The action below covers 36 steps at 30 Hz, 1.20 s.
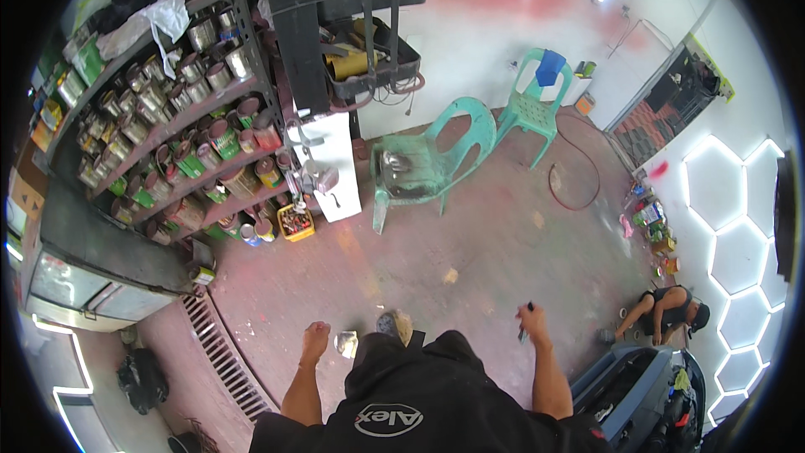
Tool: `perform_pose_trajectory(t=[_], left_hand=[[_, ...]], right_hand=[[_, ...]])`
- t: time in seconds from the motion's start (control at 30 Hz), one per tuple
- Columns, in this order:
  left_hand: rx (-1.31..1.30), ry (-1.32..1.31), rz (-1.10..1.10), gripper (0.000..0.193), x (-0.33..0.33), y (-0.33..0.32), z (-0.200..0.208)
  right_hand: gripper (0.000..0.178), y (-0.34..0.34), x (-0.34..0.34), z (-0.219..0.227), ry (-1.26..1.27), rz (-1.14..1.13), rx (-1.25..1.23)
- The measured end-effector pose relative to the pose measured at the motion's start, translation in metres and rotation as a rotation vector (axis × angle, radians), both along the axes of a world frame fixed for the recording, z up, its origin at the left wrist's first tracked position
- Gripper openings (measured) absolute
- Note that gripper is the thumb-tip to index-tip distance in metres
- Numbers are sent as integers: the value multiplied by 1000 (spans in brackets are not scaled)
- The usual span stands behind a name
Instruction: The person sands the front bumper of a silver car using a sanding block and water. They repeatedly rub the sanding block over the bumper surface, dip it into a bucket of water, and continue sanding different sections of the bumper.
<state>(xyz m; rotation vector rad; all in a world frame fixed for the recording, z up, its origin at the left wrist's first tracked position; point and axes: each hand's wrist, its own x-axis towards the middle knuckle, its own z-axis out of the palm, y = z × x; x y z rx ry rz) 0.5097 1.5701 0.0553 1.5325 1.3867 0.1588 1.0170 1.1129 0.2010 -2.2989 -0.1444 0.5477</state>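
My right hand [535, 324] is closed around a slim dark tool [523, 335], whose black end sticks out above the fingers. Its exact kind is too small to make out. On the other side of my body, my left hand [316, 341] is curled closed; whatever its fingers may hold is hidden. A shiny silver can [345, 343] stands close to the right of that hand. Both arms hang apart, over the stained reddish-grey floor.
Shelves [180, 109] full of paint cans line the left. Green plastic chairs [434, 159] [534, 109] stand ahead, with a coiled hose [597, 186] beyond. A floor grate [220, 354] lies left. At lower right, another person [667, 317] crouches beside a dark blue-grey car part [625, 386].
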Motion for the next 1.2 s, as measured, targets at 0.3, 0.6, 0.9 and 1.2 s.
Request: perform_pose_trajectory(t=[0.3,0.6,0.9,1.2], left_hand=[[26,-136,579,41,-25,54,25],[-448,104,1121,34,114,-142,39],[14,234,232,35,333,-186,21],[-398,62,1045,47,344,-125,70]], right_hand=[[35,443,293,177,-317,281,349],[46,847,425,294,-332,597,317],[42,1020,440,246,-303,808,38],[39,1031,431,235,-243,789,156]])
